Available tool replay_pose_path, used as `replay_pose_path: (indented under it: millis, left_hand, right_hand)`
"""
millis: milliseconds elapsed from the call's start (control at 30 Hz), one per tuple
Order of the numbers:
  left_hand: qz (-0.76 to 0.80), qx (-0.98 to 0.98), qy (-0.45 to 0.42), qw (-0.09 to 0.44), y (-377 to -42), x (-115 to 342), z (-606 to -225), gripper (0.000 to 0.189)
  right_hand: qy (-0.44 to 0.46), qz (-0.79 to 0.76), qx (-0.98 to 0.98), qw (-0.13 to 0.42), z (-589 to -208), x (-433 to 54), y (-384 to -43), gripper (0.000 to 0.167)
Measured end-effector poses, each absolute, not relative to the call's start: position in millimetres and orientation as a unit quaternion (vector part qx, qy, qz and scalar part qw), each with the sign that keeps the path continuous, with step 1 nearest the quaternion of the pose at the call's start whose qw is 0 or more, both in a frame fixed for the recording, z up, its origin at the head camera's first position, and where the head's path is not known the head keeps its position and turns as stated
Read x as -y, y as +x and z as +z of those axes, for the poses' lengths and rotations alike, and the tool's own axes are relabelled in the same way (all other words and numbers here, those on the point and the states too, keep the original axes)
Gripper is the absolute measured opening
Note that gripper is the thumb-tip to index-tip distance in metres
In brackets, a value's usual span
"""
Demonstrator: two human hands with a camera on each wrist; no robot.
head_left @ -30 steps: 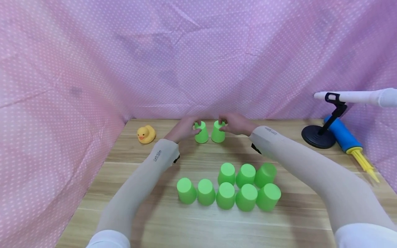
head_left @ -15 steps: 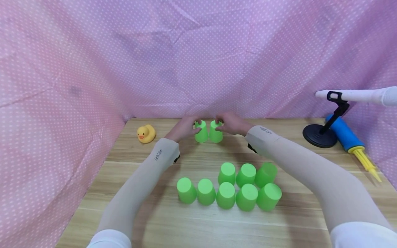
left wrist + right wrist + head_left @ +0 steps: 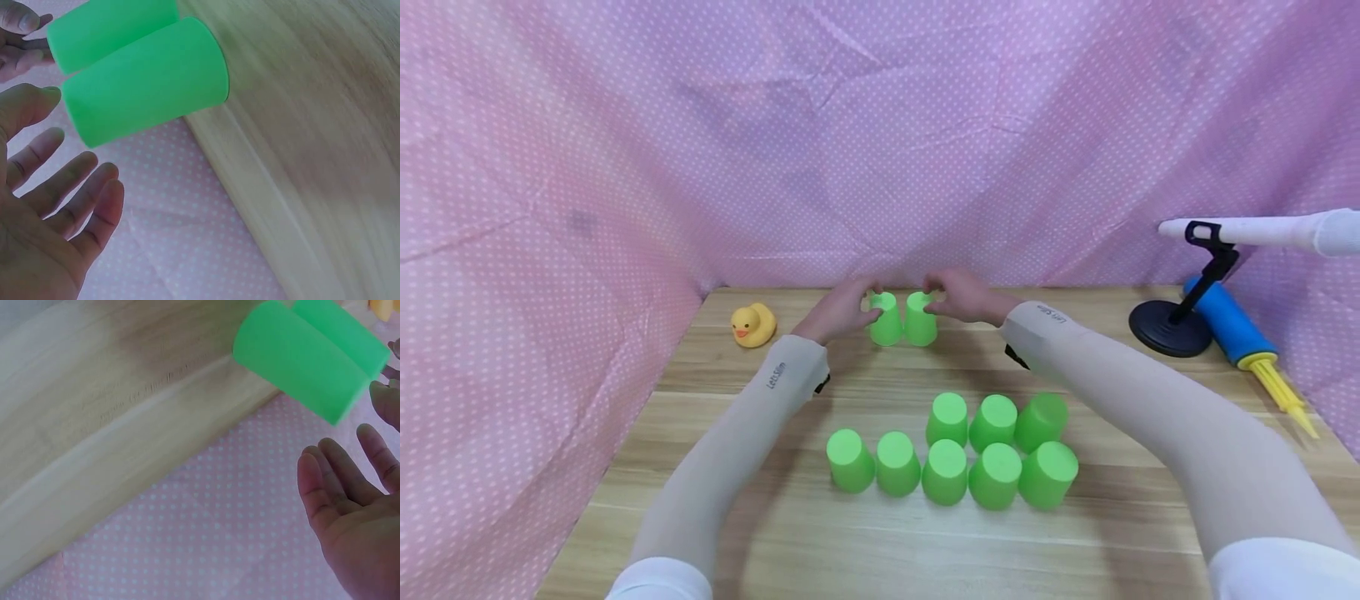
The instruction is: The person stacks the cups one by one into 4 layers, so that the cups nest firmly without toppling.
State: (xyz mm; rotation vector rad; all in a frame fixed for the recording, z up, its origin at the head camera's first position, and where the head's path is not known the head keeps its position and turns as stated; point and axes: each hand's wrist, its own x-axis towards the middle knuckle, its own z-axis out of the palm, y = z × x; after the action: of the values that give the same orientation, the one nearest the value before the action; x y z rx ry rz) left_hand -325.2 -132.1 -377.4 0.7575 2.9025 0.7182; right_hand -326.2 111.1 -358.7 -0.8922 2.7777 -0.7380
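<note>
Counting ten green cups on one wooden table (image 3: 887,550), all upside down; two at the far edge, three in a middle row (image 3: 993,423), five in a front row (image 3: 944,473); for the far pair, seeing a left cup (image 3: 887,325) and a right cup (image 3: 921,325) side by side, too close to tell whether touching; two bare hands up there too, one per cup; left hand (image 3: 841,310) on the outer side of the left cup, right hand (image 3: 966,296) on the outer side of the right one; both pretty relaxed, fingers spread and slightly bent, thumbs apart from fingers, not clamped on anything; thumb tips right by the upper edges of the cups, can't tell whether in contact; middle three lined up behind the right-hand three of the front five; also spotting one yellow rubber duck (image 3: 754,325) over on the left; on the right, one black stand (image 3: 1171,327) with one white tube (image 3: 1270,233) in its clip, plus one blue-and-yellow pump (image 3: 1232,325) lying just beside; two beige sleeves (image 3: 730,467) on the forearms, both with printed lettering; pink dotted cloth (image 3: 850,167) hanging all around.
</note>
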Motion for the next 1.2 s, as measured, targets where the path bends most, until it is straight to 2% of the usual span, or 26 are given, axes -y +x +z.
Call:
replay_pose_path:
  millis: [333, 667, 767, 1000, 1100, 1200]
  left_hand:
    - [0.204, -0.935, 0.288, -0.036, -307.1, 136.7, -353.2, 0.036]
    - [0.168, -0.913, 0.361, -0.090, -268.7, 120.1, -327.4, 0.033]
    - [0.157, -0.906, 0.380, -0.094, -257.9, 114.2, -323.2, 0.032]
    - [0.128, -0.885, 0.436, -0.105, -235.8, 101.5, -318.3, 0.032]
    - [0.101, -0.879, 0.454, -0.102, -227.6, 94.1, -319.3, 0.030]
    - [0.076, -0.875, 0.473, -0.078, -218.8, 86.0, -321.1, 0.029]
  right_hand:
    - [-0.311, -0.240, -0.919, 0.023, -324.3, -133.0, -298.8, 0.024]
    - [-0.355, -0.231, -0.905, -0.033, -300.1, -156.0, -262.0, 0.023]
    - [-0.363, -0.232, -0.901, -0.049, -294.2, -164.2, -249.6, 0.024]
    - [-0.432, -0.213, -0.867, -0.129, -297.1, -177.4, -217.7, 0.026]
    - [-0.443, -0.195, -0.865, -0.130, -305.5, -179.0, -202.4, 0.028]
    - [-0.448, -0.186, -0.867, -0.114, -316.0, -180.3, -189.6, 0.027]
